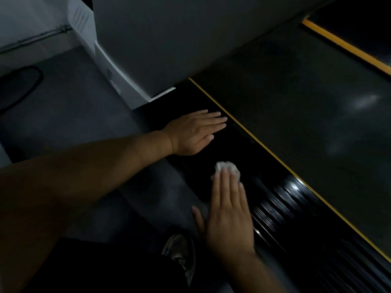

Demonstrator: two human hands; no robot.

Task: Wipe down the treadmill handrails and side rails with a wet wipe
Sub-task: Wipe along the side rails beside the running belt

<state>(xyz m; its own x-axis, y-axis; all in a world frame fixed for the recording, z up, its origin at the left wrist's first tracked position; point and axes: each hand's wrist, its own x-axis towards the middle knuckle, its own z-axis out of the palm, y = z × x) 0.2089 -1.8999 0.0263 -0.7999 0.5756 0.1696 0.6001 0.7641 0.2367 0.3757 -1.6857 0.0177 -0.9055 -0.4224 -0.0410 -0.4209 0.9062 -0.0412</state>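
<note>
At the far left we see a looped black cable (27, 81) lying on the grey floor (74, 119); beside it rises the pale grey treadmill housing (148, 39); near the bottom edge we make out a dark shoe (179, 254), blurred. Our left hand (190, 134) lies flat on the glossy black ribbed side rail (281, 199), fingers straight and together, holding nothing; just beside it, nearer to us, the crumpled white wet wipe (227, 168) sits on the same rail; our right hand (228, 212) presses it down with straight fingers, none curled round it, the wipe showing past the fingertips. To the right a thin yellow stripe (254, 140) borders the rail; beyond it we see the dark matte running belt (306, 92); a broader orange-yellow stripe (347, 45) crosses the top right corner.
</note>
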